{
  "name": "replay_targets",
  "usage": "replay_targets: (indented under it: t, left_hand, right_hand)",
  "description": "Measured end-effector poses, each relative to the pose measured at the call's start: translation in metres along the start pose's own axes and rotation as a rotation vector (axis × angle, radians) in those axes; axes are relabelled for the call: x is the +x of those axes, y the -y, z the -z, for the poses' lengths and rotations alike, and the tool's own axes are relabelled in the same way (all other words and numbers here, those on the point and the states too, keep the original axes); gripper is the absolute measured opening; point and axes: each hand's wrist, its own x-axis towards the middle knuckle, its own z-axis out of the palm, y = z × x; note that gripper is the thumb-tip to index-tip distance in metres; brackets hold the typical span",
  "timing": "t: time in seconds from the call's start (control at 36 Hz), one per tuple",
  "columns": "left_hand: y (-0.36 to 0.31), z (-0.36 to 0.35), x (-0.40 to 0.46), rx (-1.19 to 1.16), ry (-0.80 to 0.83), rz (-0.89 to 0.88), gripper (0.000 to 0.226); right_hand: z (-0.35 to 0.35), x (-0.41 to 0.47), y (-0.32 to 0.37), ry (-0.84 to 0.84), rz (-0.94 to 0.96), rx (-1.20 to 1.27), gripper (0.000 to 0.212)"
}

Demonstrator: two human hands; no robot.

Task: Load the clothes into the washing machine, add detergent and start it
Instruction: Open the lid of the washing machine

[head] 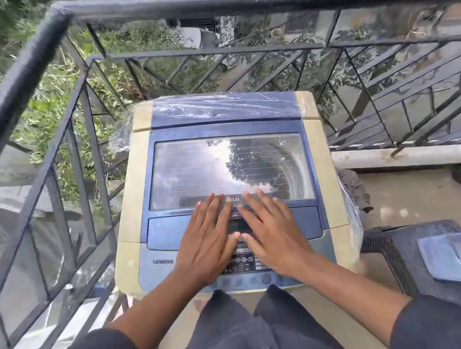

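**laundry_newbie:** ok so here's my setup. Top-loader washing machine (225, 175) on the balcony, tucked in the corner against the black railing (44, 88). The lid (228, 168) is down, and through the glass I mostly see sky and tree reflection plus a bit of the drum wall, so can't tell if anything is in there. Left hand (206, 242) and right hand (274, 232) both lie flat, fingers straight and spread, holding nothing, palms over the control panel (242, 259) and fingertips up at the front edge of the lid. The only cloth I can see is a folded blue cloth (454, 258) on the dark wicker table (387, 246) to my right, well apart from the machine. No detergent in view anywhere.

**spin_cycle_dave:** So I'd guess you're right at the start, about to lift the lid. Things that could bite you: your palms are sitting on the buttons, so leaning in could press something and start a cycle with the tub unloaded. Also the back of the machine is wrapped in plastic film (216, 104), which might bunch behind the hinge and stop the lid from staying up, so it drops on your hands while loading. And don't forget the detergent, since it isn't within reach.
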Motion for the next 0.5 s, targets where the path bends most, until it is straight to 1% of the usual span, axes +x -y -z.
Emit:
replay_targets:
  t: [0.17, 0.25, 0.33, 0.42, 0.5]
  left_hand:
    - [0.003, 0.003, -0.013, -0.037, -0.039, -0.071, 0.053]
    - [0.005, 0.005, -0.018, -0.008, -0.076, -0.103, 0.046]
    - [0.005, 0.003, -0.022, 0.027, -0.075, -0.143, 0.043]
    - [0.006, 0.001, -0.021, 0.041, -0.045, -0.159, 0.043]
    - [0.006, -0.003, -0.020, 0.007, 0.010, -0.128, 0.037]
  right_hand:
    - [-0.012, -0.011, -0.001, -0.076, 0.108, 0.050, 0.049]
    - [-0.014, -0.016, -0.001, -0.165, 0.127, 0.082, 0.040]
    - [-0.013, -0.018, 0.002, -0.203, 0.141, 0.106, 0.033]
    - [-0.018, -0.019, 0.001, -0.162, 0.118, 0.142, 0.032]
    - [-0.023, -0.018, 0.000, -0.107, 0.075, 0.150, 0.034]
